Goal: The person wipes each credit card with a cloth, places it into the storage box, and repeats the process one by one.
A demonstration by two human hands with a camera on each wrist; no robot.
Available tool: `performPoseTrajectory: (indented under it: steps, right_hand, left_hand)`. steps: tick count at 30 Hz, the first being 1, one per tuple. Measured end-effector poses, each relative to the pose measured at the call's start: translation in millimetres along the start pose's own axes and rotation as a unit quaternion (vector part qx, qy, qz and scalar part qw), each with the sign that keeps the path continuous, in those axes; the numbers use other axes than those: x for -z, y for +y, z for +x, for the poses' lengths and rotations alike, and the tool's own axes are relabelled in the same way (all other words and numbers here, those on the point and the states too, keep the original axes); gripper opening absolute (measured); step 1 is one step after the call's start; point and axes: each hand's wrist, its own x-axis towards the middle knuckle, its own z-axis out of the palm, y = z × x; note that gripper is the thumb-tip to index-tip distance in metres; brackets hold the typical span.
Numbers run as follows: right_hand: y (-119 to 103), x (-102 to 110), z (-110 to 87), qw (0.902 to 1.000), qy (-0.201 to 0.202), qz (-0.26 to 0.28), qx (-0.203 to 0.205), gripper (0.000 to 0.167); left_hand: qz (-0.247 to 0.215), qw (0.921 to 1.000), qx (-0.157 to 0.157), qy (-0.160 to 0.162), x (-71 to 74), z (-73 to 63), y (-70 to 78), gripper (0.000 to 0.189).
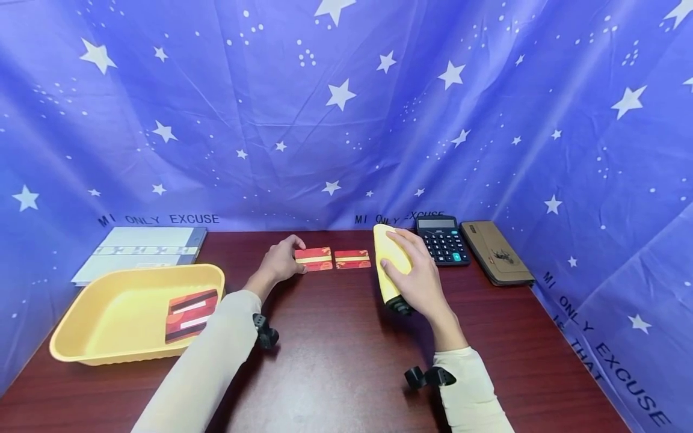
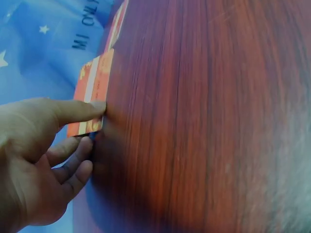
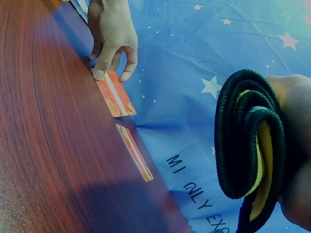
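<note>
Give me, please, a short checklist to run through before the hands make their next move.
1. Left hand pinches the near red card: ok, thumb on its face at one end.
2. That card is fully off the table: cannot tell.
3. Right hand grips the yellow cloth: ok.
4. Cloth is folded: ok, stacked layers show in the right wrist view.
5. Cloth touches the held card: not ok, they are apart.
6. Yellow tray has bare floor: ok.
</note>
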Motion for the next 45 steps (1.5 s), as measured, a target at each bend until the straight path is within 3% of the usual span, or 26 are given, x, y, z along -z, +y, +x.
performPoseTrajectory:
  steps: [4,10,14,21,26,30,34,39,45]
  right_hand:
    - [0.8,-0.4,-1.3,1.0,-0.002,-0.001,-0.002,0.056]
    - [0.8,-0.4,-1.9,1.0,0.002,-0.002,0.005,0.056]
    - [-0.5,-0.4,-1.1,0.9999,0.003,0.0,0.01,0.056]
    - [-2.9,-1.4,-1.1,1.0,0.002,0.003,0.008,0.056]
    - [-5.1,-4.1,-1.3,0.9999,-0.008,0.003,0.01,0.056]
    - [-10.3,-5.9,-1.6,0.9998,-0.015,-0.001,0.011,0.056]
    - [-17.2,-7.0,-2.5,0.9997,-0.018,0.004,0.018,0.056]
    - [-23.5,-10.0,-2.6,0.9991,-0.026,0.004,0.033,0.056]
    - [-27.0,-11.2,-6.2,0.9991,-0.024,0.004,0.036,0.056]
  left_hand:
    - [-0.023,0.9996,0.001,0.016,0.5,-2.3,3.5,0.051]
    - [-0.12,0.992,-0.008,0.039,11.4,-9.2,16.9,0.047]
    - [-0.196,0.9794,-0.016,0.044,20.2,-21.8,27.9,0.045]
    - [-0.31,0.9485,-0.042,0.051,29.1,-49.5,41.4,0.043]
    - [-0.345,0.9345,-0.069,0.057,33.5,-66.3,48.5,0.044]
    - [-0.358,0.9288,-0.067,0.069,37.9,-74.7,53.7,0.048]
    - [-0.378,0.9207,-0.06,0.075,39.9,-79.9,55.8,0.05]
    - [-0.421,0.9028,-0.059,0.063,38.0,-84.5,52.7,0.052]
    - [-0.439,0.8947,-0.062,0.056,33.6,-86.1,53.0,0.05]
